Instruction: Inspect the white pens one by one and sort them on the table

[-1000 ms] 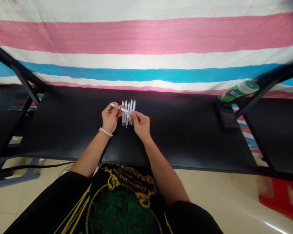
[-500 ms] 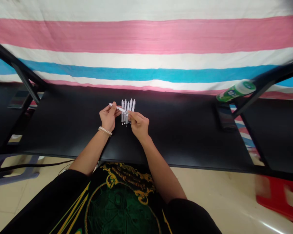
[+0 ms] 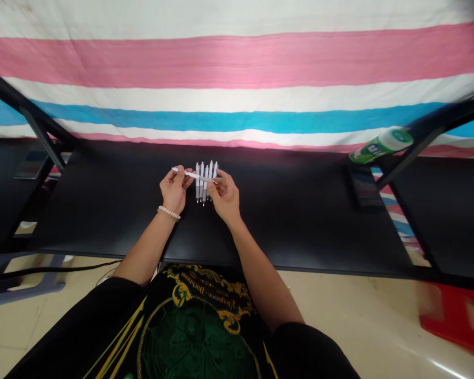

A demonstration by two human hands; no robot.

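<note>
A white and grey pen (image 3: 193, 175) is held nearly level above a row of pens. My left hand (image 3: 174, 188) pinches its left part between thumb and fingers, a beaded bracelet on the wrist. At its grey right end, my right hand (image 3: 224, 196) has its thumb against the pen and its fingers curled behind, the index finger raised. Beneath, several similar pens (image 3: 204, 195) lie side by side on the black table (image 3: 292, 210), tips toward me; my right hand partly covers the rightmost ones.
A green and white canister (image 3: 381, 146) lies at the right by a black metal bar (image 3: 418, 150). Below it is a dark flat object (image 3: 365, 189). A striped cloth (image 3: 237, 60) hangs behind the table. A phone-like item (image 3: 30, 162) is at the far left.
The fingers of my right hand have loosened and spread somewhat at the pen's right end, showing more of its grey part. The held pen has shifted slightly left and lies more level.
</note>
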